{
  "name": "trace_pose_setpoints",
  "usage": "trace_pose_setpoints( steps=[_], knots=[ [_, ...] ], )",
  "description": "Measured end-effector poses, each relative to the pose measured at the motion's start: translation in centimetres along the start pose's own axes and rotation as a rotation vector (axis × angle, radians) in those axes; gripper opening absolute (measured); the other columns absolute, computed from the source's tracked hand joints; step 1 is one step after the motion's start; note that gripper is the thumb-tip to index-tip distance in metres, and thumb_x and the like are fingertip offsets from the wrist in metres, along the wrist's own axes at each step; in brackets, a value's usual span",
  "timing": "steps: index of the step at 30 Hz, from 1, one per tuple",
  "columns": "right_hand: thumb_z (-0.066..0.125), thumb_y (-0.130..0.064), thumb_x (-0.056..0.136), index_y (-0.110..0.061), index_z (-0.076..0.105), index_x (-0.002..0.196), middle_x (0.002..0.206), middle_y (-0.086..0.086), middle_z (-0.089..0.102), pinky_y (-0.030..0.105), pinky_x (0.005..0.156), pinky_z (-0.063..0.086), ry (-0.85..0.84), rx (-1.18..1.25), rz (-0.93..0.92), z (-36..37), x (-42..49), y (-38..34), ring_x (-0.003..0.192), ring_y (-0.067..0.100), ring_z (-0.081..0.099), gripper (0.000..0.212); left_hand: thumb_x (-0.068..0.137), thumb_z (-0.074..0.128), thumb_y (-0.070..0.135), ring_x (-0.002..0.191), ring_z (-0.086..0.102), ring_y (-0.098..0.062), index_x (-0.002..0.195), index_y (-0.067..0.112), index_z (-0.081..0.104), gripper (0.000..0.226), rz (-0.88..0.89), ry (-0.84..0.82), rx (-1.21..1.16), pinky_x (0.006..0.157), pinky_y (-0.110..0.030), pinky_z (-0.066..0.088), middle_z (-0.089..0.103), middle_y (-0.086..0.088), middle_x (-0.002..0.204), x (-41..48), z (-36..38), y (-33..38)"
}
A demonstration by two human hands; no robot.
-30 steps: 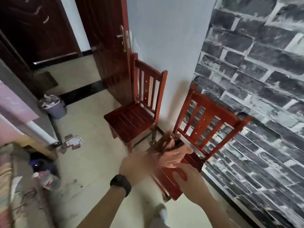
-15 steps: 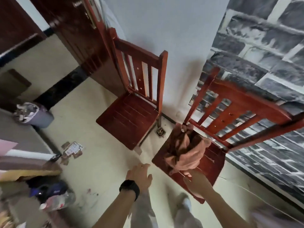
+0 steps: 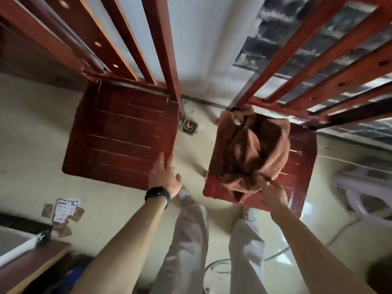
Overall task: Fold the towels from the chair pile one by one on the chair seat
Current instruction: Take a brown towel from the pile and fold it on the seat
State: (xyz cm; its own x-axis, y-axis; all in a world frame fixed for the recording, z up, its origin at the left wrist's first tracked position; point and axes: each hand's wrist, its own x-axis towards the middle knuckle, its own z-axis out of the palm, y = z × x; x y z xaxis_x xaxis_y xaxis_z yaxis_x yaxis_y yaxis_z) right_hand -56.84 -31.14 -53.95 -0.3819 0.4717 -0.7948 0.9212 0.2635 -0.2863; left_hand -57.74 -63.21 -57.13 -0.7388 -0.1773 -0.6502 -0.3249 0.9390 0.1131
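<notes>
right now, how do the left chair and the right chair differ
The left chair has a bare seat; the right chair carries a crumpled brown towel pile on its seat. The left hand, fingers straight, is at the left chair's near corner, while the right hand meets the towel pile on the right chair. Both chairs are red-brown wood with slatted backs.

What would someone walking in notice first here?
A crumpled brown towel pile sits heaped on the right chair seat, with the right hand at its near edge. Beside it is the red slatted left chair seat, with the open left hand at its near corner.
</notes>
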Motion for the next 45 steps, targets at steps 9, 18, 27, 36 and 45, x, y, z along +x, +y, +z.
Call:
trace_pose_setpoints(
  steps=[9, 18, 27, 36, 45],
  knots=[
    [0.061, -0.038, 0.085, -0.02, 0.063, 0.103, 0.096, 0.005, 0.069, 0.04, 0.085, 0.052, 0.333, 0.174, -0.009, 1.0, -2.2, -2.0, 0.092, 0.031, 0.065, 0.026, 0.092, 0.054, 0.045, 0.148, 0.014, -0.035, 0.156, 0.022, 0.006, 0.083, 0.078, -0.365, 0.157, 0.118, -0.041, 0.024, -0.011, -0.01, 0.164, 3.0, 2.3, -3.7],
    [0.06, -0.035, 0.081, -0.024, 0.06, 0.075, 0.07, -0.005, 0.059, 0.039, 0.07, 0.046, 0.418, 0.67, -0.269, -8.7, -12.4, -11.9, 0.071, 0.018, 0.056, 0.012, 0.098, 0.045, 0.035, 0.117, 0.058, -0.033, 0.128, 0.008, 0.055, 0.042, 0.22, -0.342, 0.012, 0.089, -0.033, 0.045, 0.062, -0.014, 0.129, 0.4, -8.6, 2.7],
    [0.062, -0.031, 0.087, -0.024, 0.055, 0.076, 0.073, -0.005, 0.057, 0.035, 0.072, 0.043, 0.415, 0.797, -0.584, -19.5, -28.7, -16.1, 0.07, 0.013, 0.052, 0.016, 0.093, 0.055, 0.037, 0.12, 0.058, -0.025, 0.137, 0.02, 0.05, 0.048, 0.648, -0.102, -0.205, 0.097, -0.033, 0.047, 0.061, -0.004, 0.132, -13.8, -25.2, 16.2],
    [0.06, -0.01, 0.097, -0.013, 0.053, 0.089, 0.086, 0.007, 0.064, 0.027, 0.063, 0.056, 0.075, 0.966, -0.762, -24.4, -41.3, -15.4, 0.077, 0.017, 0.067, 0.011, 0.067, 0.074, 0.066, 0.099, 0.056, -0.008, 0.112, 0.032, 0.049, 0.062, 1.007, 0.349, -0.546, 0.079, -0.027, 0.049, 0.056, 0.011, 0.11, -30.7, -32.8, 19.5],
    [0.063, -0.004, 0.095, -0.011, 0.048, 0.086, 0.091, 0.012, 0.067, 0.028, 0.058, 0.06, 0.003, 1.091, -0.765, -21.1, -46.3, -12.4, 0.07, 0.016, 0.073, 0.019, 0.093, 0.057, 0.046, 0.086, 0.068, -0.024, 0.109, 0.032, 0.052, 0.022, 0.898, 0.525, -0.136, 0.068, -0.037, 0.056, 0.073, 0.004, 0.1, -34.3, -36.3, 11.8]
  ],
)
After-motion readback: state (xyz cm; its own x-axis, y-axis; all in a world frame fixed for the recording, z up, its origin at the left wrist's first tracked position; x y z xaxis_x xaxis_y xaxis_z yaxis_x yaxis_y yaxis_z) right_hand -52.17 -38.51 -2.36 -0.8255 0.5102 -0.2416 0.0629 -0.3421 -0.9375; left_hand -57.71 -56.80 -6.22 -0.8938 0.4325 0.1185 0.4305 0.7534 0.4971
